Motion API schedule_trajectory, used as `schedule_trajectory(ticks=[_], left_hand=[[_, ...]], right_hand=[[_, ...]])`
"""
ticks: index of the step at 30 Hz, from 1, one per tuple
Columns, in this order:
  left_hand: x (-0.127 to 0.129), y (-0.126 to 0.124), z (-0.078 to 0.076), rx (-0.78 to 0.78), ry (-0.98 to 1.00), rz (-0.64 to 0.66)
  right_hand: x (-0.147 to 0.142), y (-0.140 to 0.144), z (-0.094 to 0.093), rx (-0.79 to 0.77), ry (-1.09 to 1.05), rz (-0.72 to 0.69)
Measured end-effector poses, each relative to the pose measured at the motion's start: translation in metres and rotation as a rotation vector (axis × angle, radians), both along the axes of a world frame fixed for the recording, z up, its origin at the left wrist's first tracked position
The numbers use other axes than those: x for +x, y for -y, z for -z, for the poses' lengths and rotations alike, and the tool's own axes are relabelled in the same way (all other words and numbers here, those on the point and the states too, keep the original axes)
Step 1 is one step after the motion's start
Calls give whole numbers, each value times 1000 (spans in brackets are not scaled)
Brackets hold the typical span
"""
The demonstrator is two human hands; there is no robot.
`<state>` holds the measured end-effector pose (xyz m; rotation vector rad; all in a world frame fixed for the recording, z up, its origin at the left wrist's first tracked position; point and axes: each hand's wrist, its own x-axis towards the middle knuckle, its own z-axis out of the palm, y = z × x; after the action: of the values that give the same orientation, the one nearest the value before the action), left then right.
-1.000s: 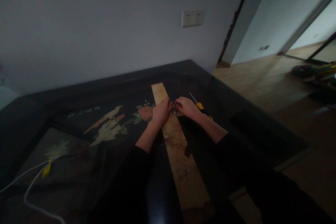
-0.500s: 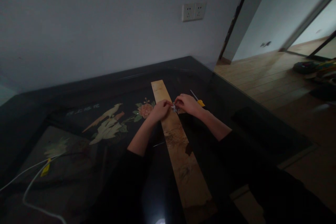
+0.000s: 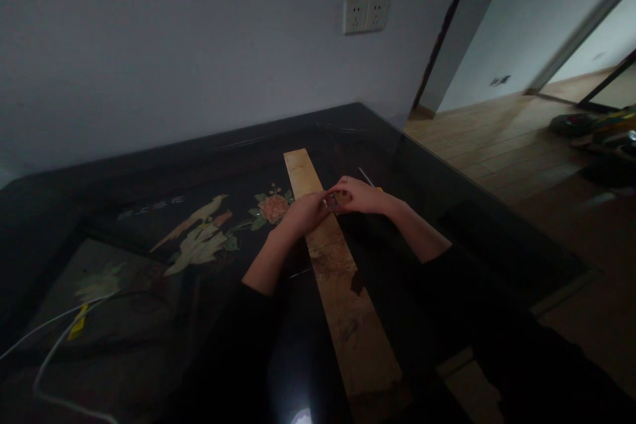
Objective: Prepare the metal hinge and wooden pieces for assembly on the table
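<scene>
A long wooden board (image 3: 348, 311) lies on the dark table, running from near my body toward the wall. Over its far part, my left hand (image 3: 307, 211) and my right hand (image 3: 362, 196) meet with fingers closed around a small shiny metal piece (image 3: 330, 201). My fingers cover much of that piece, so its exact kind cannot be made out. Just beyond my right hand lies a thin tool with a metal shaft (image 3: 366, 177), looking like a screwdriver; its yellow handle is mostly hidden behind the hand.
The glossy dark table (image 3: 238, 165) bears a bird-and-flower picture (image 3: 203, 235). A white cable (image 3: 44, 361) with a yellow tag (image 3: 78, 322) crosses its left side. A wall with double sockets (image 3: 366, 16) stands behind. Dark items (image 3: 609, 165) lie on the floor at right.
My left hand has turned and closed in around the metal piece, and my right fingers have curled more over it. The view has shifted slightly; the board stays in place.
</scene>
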<state>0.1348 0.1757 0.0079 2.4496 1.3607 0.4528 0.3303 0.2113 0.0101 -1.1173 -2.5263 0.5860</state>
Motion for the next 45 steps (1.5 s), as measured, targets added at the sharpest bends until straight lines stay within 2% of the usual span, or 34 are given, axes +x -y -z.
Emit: schedule_trajectory(ticks=[12,23,35,45], left_hand=[[-2,5,-4,58,-212,22],[9,15,-13,96,-447,-37],[16,15,-7,100,-386,-114],[6,14,-17,51,-417,-11]], right_hand=[[-7,4,3,77,13,20],[-8,5,2,28,23,38],[-8,6,-1,-6,31,54],[-7,5,0,1,37,37]])
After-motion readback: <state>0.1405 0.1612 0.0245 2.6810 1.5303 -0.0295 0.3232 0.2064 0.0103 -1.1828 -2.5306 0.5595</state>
